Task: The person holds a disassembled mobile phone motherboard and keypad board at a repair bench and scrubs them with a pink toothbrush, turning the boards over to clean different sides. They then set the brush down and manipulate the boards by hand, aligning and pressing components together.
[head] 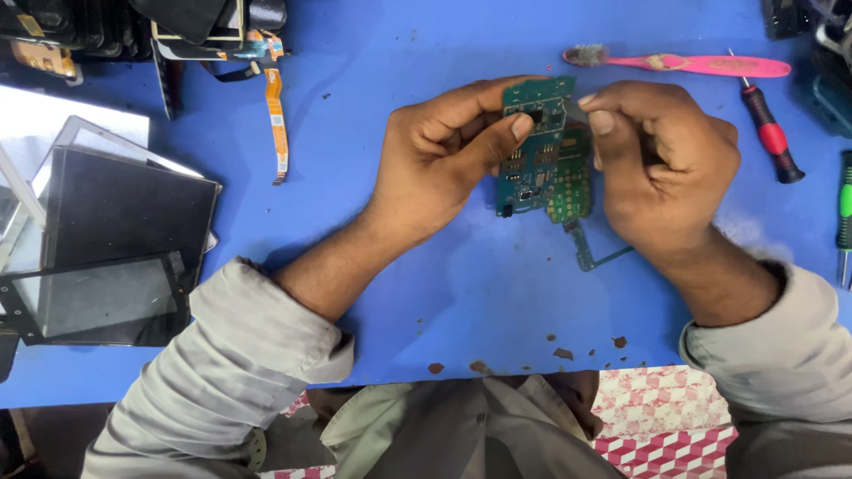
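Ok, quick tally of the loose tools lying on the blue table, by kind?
Toothbrush: 1, pink
Screwdrivers: 2, one red and black, one green at the right edge
Total: 3, all to the right of the circuit board

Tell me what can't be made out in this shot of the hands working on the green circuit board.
All in the head view:
- Circuit board: its left and right edges are covered by the left hand and right hand.
- Whether the right hand pinches some tiny part: too small, hidden by the fingers.
- Green-handled tool: cut off by the right edge.
- Dark parts pile: cropped by the top edge.
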A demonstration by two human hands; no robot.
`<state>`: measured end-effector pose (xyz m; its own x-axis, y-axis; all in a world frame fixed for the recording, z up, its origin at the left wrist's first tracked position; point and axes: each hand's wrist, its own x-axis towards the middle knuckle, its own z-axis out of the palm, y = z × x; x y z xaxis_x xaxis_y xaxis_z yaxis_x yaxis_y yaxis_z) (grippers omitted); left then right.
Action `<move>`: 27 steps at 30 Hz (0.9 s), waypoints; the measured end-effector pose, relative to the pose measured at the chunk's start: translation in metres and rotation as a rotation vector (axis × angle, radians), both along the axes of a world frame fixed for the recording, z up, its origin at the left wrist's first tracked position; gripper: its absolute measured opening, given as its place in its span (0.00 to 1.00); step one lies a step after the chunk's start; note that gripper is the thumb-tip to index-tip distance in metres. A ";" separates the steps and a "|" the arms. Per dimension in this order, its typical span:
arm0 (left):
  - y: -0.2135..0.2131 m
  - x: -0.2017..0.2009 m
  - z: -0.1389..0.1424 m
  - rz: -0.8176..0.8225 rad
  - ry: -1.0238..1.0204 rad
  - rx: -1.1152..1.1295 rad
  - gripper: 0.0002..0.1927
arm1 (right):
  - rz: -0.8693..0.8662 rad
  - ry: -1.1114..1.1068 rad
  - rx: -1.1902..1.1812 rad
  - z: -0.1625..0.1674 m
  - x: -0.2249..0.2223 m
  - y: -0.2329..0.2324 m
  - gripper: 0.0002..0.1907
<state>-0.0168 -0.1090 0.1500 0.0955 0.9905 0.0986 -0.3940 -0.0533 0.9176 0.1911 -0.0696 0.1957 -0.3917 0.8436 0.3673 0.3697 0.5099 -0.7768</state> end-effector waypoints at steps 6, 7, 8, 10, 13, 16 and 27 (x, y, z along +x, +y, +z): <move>0.000 -0.002 0.001 -0.005 0.017 0.022 0.10 | 0.019 0.036 -0.064 -0.002 0.001 0.001 0.05; 0.000 -0.003 0.002 -0.008 0.019 0.020 0.10 | 0.020 0.047 -0.081 -0.003 0.002 0.001 0.05; 0.000 -0.003 0.002 -0.013 0.017 0.014 0.10 | 0.021 0.055 -0.092 -0.004 0.002 0.001 0.05; 0.000 -0.004 0.003 -0.019 0.019 0.029 0.10 | 0.018 0.061 -0.110 -0.005 0.002 0.001 0.05; 0.000 -0.006 0.004 -0.030 0.017 0.066 0.09 | 0.019 0.064 -0.119 -0.007 0.003 0.002 0.05; 0.000 -0.007 0.004 -0.045 0.004 0.055 0.10 | 0.042 0.075 -0.102 -0.007 0.004 0.003 0.05; 0.001 -0.009 0.005 -0.065 -0.018 0.030 0.10 | 0.042 0.117 -0.205 -0.008 0.005 0.005 0.06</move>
<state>-0.0256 -0.1085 0.1551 0.1580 0.9788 0.1300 -0.4137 -0.0539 0.9088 0.1957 -0.0644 0.1878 -0.3930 0.8892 0.2343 0.2533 0.3497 -0.9020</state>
